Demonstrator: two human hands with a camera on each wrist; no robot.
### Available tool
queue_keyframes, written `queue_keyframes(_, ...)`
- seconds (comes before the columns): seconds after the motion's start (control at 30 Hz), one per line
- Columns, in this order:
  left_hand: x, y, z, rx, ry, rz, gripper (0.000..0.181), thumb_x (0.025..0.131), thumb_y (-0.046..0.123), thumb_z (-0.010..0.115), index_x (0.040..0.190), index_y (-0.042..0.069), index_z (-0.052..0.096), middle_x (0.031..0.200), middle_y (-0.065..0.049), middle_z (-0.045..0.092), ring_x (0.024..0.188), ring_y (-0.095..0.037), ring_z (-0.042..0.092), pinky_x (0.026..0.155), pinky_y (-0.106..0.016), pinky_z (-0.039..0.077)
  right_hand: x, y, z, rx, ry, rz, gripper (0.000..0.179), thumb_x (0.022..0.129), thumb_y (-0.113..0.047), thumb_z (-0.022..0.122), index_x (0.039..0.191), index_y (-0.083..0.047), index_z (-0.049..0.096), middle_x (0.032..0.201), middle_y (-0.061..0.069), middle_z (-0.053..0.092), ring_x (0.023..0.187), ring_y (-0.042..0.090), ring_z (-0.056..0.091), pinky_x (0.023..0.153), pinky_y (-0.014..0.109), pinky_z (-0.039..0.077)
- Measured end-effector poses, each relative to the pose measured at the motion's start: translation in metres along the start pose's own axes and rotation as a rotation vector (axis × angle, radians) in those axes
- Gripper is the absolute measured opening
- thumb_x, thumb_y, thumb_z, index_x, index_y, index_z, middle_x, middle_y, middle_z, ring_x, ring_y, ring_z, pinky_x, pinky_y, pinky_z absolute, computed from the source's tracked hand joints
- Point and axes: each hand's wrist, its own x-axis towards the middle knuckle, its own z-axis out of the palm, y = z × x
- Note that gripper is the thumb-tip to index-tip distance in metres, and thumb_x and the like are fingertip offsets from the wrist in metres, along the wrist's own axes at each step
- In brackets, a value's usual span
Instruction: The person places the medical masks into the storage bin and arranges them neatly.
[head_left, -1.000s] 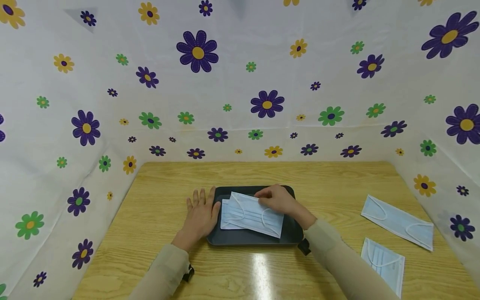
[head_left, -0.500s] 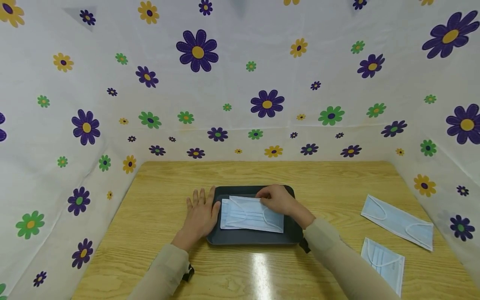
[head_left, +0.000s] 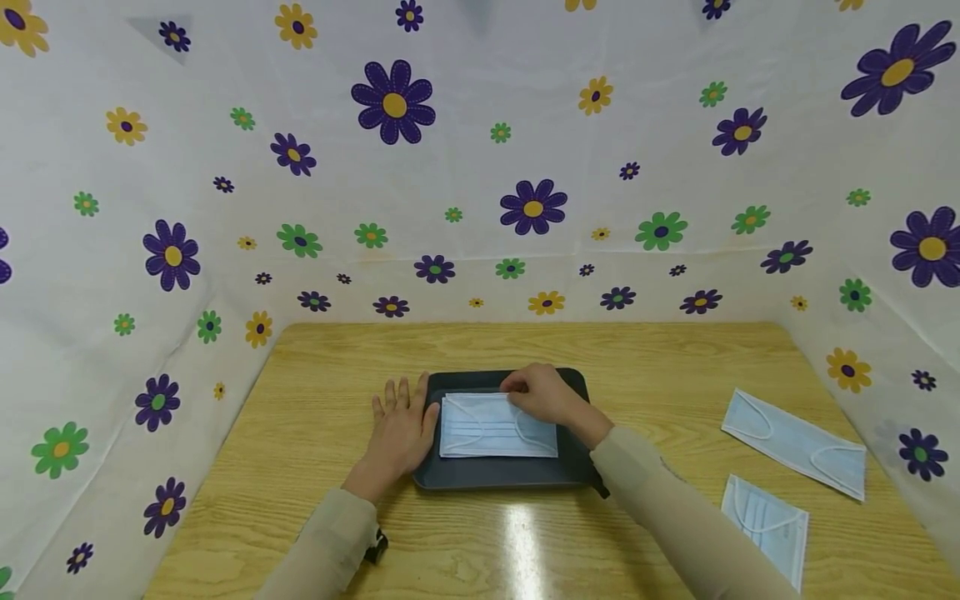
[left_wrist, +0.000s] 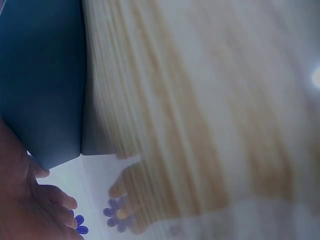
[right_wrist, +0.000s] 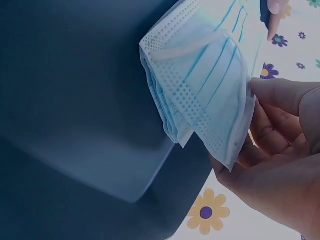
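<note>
A light blue face mask (head_left: 487,427) with white ear loops lies lined up over other masks in the dark tray (head_left: 495,477). My right hand (head_left: 543,393) pinches its far edge between thumb and fingers. In the right wrist view that pinched mask (right_wrist: 210,70) is raised at one corner, and folded layers of mask show beneath it. My left hand (head_left: 399,433) rests with fingers spread at the tray's left side, its thumb along the rim. The left wrist view shows the tray's outer wall (left_wrist: 42,85) beside the left hand (left_wrist: 25,195).
Two more face masks lie on the wooden table (head_left: 315,375) at the right: a slanted mask (head_left: 795,446) and a nearer mask (head_left: 765,529), partly covered by the right sleeve. A white flowered curtain (head_left: 480,167) stands behind and at both sides.
The right hand has turned the top mask from slanted to straight and shifted it left, so it now covers the masks underneath. The left hand has stayed in place.
</note>
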Motion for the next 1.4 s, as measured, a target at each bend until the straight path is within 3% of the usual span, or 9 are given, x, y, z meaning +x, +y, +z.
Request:
queue_keyframes(0.53, 0.0, 0.0, 0.001, 0.004, 0.001, -0.003, 0.066, 0.115, 0.046, 0.031, 0.171, 0.013, 0.017, 0.17, -0.034, 0.02, 0.16, -0.055, 0.008, 0.124, -0.077, 0.008, 0.009, -0.01, -0.002, -0.072, 0.008, 0.027, 0.021, 0.1, -0.002, 0.064, 0.114, -0.001, 0.078, 0.107, 0.012, 0.079, 0.097, 0.023, 0.072, 0.087, 0.041, 0.059)
queue_keyframes(1.4, 0.002, -0.001, 0.0, 0.014, -0.002, 0.001, 0.065, 0.115, 0.045, 0.031, 0.171, 0.013, 0.018, 0.17, -0.034, 0.022, 0.16, -0.055, 0.009, 0.124, -0.077, 0.009, 0.017, 0.0, 0.003, -0.11, -0.017, 0.007, 0.023, 0.1, -0.001, 0.062, 0.113, -0.003, 0.08, 0.112, 0.013, 0.08, 0.099, 0.025, 0.072, 0.087, 0.041, 0.059)
